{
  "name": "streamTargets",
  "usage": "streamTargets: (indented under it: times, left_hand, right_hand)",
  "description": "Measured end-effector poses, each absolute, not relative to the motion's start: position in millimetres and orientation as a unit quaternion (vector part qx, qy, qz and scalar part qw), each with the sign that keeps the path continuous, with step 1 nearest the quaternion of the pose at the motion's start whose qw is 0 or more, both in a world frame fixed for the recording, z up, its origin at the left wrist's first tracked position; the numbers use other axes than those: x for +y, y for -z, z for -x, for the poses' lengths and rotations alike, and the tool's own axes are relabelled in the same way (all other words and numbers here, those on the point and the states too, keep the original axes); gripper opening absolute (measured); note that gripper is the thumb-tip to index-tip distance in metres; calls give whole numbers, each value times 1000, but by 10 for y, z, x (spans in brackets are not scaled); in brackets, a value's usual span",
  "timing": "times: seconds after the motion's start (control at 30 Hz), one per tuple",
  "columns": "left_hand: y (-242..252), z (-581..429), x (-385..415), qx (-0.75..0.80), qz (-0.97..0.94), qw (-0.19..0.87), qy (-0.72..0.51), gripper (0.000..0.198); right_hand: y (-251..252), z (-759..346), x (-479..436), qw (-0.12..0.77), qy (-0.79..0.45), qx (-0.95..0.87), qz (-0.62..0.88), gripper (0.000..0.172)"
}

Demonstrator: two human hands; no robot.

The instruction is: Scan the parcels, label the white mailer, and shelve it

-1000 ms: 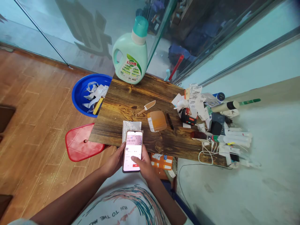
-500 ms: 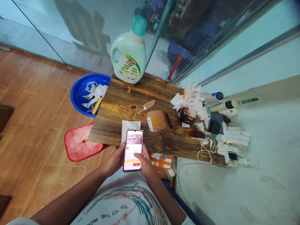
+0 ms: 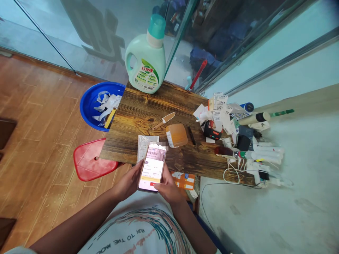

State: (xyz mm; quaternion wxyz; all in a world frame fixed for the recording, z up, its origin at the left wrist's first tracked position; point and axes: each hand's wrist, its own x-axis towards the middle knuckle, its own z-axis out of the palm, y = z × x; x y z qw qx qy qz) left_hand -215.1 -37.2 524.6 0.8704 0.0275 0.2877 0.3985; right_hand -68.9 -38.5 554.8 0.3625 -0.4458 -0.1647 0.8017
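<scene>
Close to my body, over the table's near edge, I hold a smartphone [image 3: 150, 171] with its lit screen facing up. My left hand [image 3: 129, 181] is closed on its left side. On the other side my right hand [image 3: 168, 185] grips it too, the thumb touching the red button low on the screen. The display shows a barcode picture above lines of text. Partly hidden behind the phone, a silvery-white packet [image 3: 144, 143] lies on the wooden table [image 3: 137, 106]. Farther in are a clear plastic box [image 3: 177, 135], a small knife [image 3: 164, 120] with a wooden-coloured handle and a black pen [image 3: 191, 135].
A large detergent bottle [image 3: 147, 63] stands at the far edge. Label strips [image 3: 220, 106], a black device [image 3: 212, 129] and white cables [image 3: 235, 174] crowd the right end. Left are a blue basin [image 3: 87, 109] with scraps and a red stool [image 3: 91, 158]. Orange packages [image 3: 184, 180] lie underneath.
The phone has tilted clockwise, its top swinging right. My right thumb has moved from the middle of the screen down to the red button.
</scene>
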Motion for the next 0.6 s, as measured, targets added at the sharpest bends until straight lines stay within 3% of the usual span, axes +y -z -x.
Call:
streamTargets:
  times: [0.1,0.33,0.6]
  left_hand:
    - [-5246,2157,-398,276,-17,876,-396,47]
    - [-5198,2115,-457,275,-1,885,-376,49]
    - [-5257,2193,-459,234,-32,930,-282,58]
  right_hand:
    - [-5567,680,-384,362,-790,-171,465,75]
    - [-5454,754,-338,398,-693,-166,578,42]
    - [-5504,757,-334,390,-629,-232,631,34]
